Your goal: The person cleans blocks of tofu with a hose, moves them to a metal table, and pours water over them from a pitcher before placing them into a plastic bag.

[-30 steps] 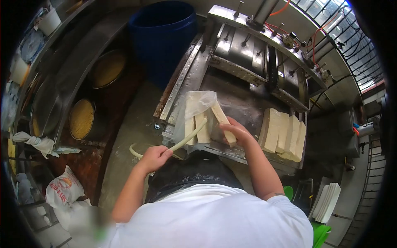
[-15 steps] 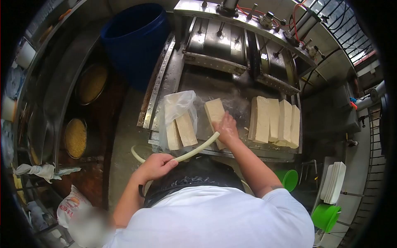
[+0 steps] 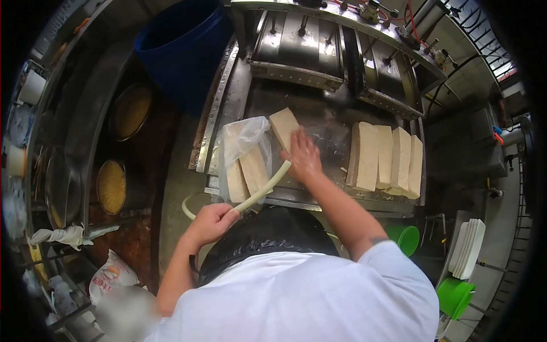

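My left hand (image 3: 213,221) is closed around a pale flexible hose (image 3: 259,191). The hose's free end points at my right hand. Fingers stretched out, my right hand (image 3: 303,154) lies against a long block of tofu (image 3: 283,124) and covers its near part. Left of it, two similar tofu blocks (image 3: 254,166) rest side by side, partly under a clear plastic bag (image 3: 246,137). On the right, a row of several tofu blocks (image 3: 367,154) stands close together on the wet metal table (image 3: 325,108).
A metal press (image 3: 296,71) with plates and rods spans the table's far side. A large blue barrel (image 3: 182,51) stands at the far left. Round containers of yellowish material (image 3: 111,185) sit lower left. A green bucket (image 3: 405,239) and stacked white trays (image 3: 467,248) are at right.
The middle tofu block has shifted away from me and to the left, with my right hand moving along it. The hose end has followed in the same direction. The view has tilted slightly.
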Demonstrator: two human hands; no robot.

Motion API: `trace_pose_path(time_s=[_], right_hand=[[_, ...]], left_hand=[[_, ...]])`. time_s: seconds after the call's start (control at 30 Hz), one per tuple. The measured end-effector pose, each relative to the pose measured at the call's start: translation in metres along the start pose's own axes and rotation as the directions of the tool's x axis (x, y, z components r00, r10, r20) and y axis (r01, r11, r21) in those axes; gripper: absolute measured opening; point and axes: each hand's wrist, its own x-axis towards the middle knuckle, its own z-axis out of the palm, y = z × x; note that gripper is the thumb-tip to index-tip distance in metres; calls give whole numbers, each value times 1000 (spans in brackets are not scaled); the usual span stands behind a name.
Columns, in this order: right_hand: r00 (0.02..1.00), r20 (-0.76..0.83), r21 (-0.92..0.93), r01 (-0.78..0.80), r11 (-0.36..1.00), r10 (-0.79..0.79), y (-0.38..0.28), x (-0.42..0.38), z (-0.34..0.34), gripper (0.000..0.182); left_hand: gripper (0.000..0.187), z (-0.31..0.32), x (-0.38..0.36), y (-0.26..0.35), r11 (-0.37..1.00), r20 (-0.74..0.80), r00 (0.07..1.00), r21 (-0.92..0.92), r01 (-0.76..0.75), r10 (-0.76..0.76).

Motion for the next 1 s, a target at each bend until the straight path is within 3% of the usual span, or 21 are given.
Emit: trace_pose_path(time_s=[0.07, 0.17, 0.27, 0.4, 0.5, 0.57, 0.6, 0.67, 0.7, 0.77, 0.87, 1.0], right_hand=[[996, -51, -124, -85, 989, 79, 8, -52, 12, 92], [996, -46, -83, -76, 994, 73, 33, -87, 25, 97], [996, 70, 35, -61, 998, 58, 33, -86, -13, 99], [977, 159, 1, -147, 989, 145, 18, -36, -29, 98], [994, 21, 8, -105, 994, 104, 11, 27, -6, 90], [987, -156, 192, -5, 981, 36, 3, 71, 4, 70], [988, -154, 201, 4, 980, 28, 4, 91, 9, 70], [979, -117, 376, -114, 919, 169, 9, 115, 18, 45], [980, -113, 382, -106, 918, 161, 9, 116, 21, 45], [944, -291, 438, -10, 899, 153, 11, 119, 26, 29], [951, -230, 515, -63, 855, 208, 21, 124, 27, 23], [938, -278, 431, -69, 900, 205, 25, 113, 30, 23]], left_hand=[[35, 2, 1, -3, 1000, 8, 1000, 2, 23, -23], [38, 7, 2, -9, 998, 63, 996, 36, 55, -57], [38, 7, 4, -2, 998, 79, 996, 48, 29, -32], [38, 4, 7, 1, 998, 63, 998, 57, 21, -25], [33, 5, 5, 3, 999, 53, 999, 33, -2, 0], [33, 5, 2, 4, 1000, 44, 999, 16, -20, 20], [33, 5, -1, 4, 1000, 35, 999, 21, -12, 11], [32, 4, -5, 0, 1000, -14, 1000, 9, 3, -3], [32, 4, -7, -4, 1000, -22, 1000, 11, 11, -11], [32, 5, -9, -17, 995, -78, 992, -7, 99, -100], [32, 16, -9, -49, 995, -205, 975, 25, 95, -88], [33, 15, -14, -40, 993, -170, 980, 29, 114, -107]])
